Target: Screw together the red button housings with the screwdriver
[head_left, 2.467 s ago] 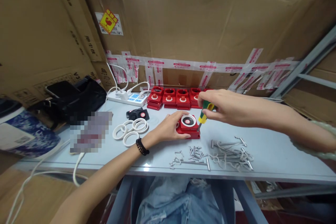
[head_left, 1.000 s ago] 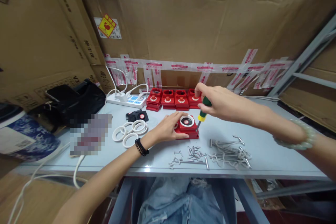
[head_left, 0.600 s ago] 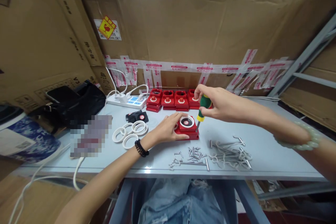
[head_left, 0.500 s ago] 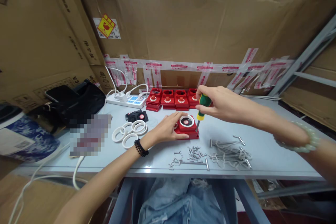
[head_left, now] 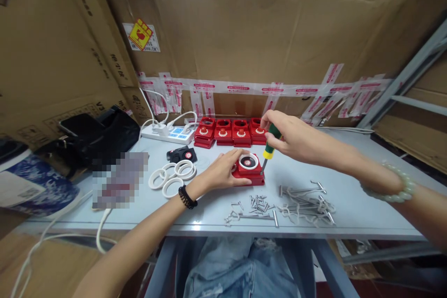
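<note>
A red square housing [head_left: 254, 173] with a white ring and black centre lies on the grey table [head_left: 356, 205]. My left hand [head_left: 220, 171] is curled round its left side and holds it down. My right hand [head_left: 291, 137] grips a green and yellow screwdriver [head_left: 269, 146], nearly upright, with its tip at the housing's right front corner. Loose screws [head_left: 257, 202] lie just in front of the housing.
A row of red housings [head_left: 230, 132] stands behind. White rings [head_left: 172, 174] and a black part [head_left: 181, 153] lie to the left, metal hooks [head_left: 307, 202] to the right. A white power strip [head_left: 168, 132], a black bag [head_left: 101, 132] and cardboard walls [head_left: 265, 32] ring the table.
My right hand has shifted its grip around the screwdriver handle while the tip stays at the housing's corner. The left hand and the housing have stayed put.
</note>
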Tool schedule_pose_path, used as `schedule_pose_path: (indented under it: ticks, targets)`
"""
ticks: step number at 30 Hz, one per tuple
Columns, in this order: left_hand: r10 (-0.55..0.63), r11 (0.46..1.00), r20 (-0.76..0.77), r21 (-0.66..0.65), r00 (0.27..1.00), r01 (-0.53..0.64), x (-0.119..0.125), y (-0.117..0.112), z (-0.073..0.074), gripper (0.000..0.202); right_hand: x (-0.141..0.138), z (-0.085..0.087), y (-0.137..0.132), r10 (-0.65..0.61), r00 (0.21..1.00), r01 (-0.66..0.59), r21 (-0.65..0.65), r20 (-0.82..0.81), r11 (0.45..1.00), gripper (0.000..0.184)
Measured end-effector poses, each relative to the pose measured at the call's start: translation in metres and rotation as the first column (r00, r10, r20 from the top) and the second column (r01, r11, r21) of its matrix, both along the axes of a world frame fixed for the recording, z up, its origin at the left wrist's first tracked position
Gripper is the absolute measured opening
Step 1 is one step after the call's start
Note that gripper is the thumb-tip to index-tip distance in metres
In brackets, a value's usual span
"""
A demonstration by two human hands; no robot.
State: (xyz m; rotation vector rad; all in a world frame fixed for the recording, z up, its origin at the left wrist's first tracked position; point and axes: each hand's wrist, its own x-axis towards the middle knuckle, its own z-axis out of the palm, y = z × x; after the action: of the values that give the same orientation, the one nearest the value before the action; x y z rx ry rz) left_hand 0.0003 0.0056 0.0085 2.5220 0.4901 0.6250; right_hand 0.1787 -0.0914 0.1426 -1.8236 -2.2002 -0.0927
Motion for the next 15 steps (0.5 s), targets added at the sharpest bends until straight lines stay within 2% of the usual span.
schedule_pose_path:
  ticks: [3,7,10,12,15]
  targets:
    - [-0.003,1.0,-0.005,0.001,1.0,0.003,-0.0002,-0.0001,-0.0002,0.066,-0.0019,0.0013,-0.0013,0.043,0.997,-0.046,-0.045,-0.056,0.998,0.018]
    - [0.001,1.0,-0.004,0.011,1.0,-0.001,-0.0002,0.0002,-0.0008,0.066,-0.0044,0.0018,-0.0013,-0.018,1.0,0.018,-0.004,-0.021,1.0,0.013]
    - [0.0,1.0,-0.004,0.01,1.0,0.0,-0.0001,0.0002,-0.0005,0.066,-0.0039,0.0018,-0.0016,0.009,0.998,-0.009,-0.009,-0.063,1.0,0.009]
    - [-0.001,1.0,-0.006,0.01,1.0,0.001,0.0001,0.0002,-0.0004,0.066,-0.0033,0.0017,-0.0021,0.039,0.995,-0.042,-0.031,-0.094,0.999,0.015]
    - [0.001,1.0,-0.001,0.015,1.0,-0.001,0.0004,0.0005,-0.0008,0.066,-0.0044,0.0007,-0.0016,-0.004,0.998,0.004,-0.007,-0.058,1.0,0.013]
